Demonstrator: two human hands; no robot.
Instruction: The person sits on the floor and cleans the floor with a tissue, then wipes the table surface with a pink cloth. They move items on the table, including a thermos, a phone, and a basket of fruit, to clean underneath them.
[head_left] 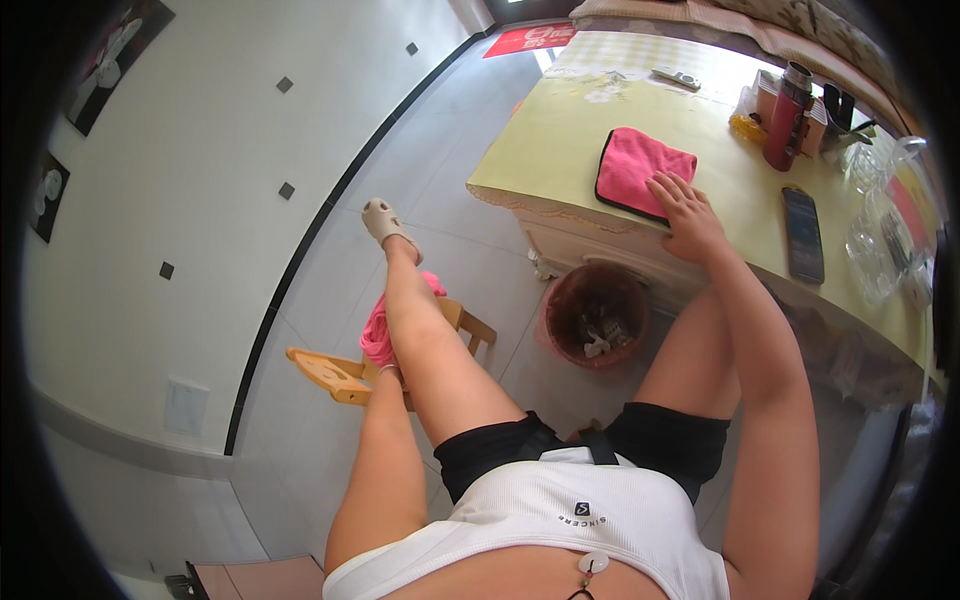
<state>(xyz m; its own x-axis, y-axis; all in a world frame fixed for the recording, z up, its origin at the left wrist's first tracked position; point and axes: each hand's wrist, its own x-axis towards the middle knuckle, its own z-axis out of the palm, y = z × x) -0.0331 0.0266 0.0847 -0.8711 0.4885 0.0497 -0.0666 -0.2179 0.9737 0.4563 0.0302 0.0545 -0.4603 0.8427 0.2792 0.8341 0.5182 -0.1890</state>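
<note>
Right hand is flat, fingers out, on the folded pink cloth near the edge of the table, not gripping. Left hand's hidden behind a leg and another pink cloth by the wooden chair, can't tell how open or what it's holding

My fingers are showing against pink.
At two o'clock I'm seeing a pink cloth edged in black; at one, a pale-yellow table patterned with flowers; at eight, a honey-coloured chair.
</note>
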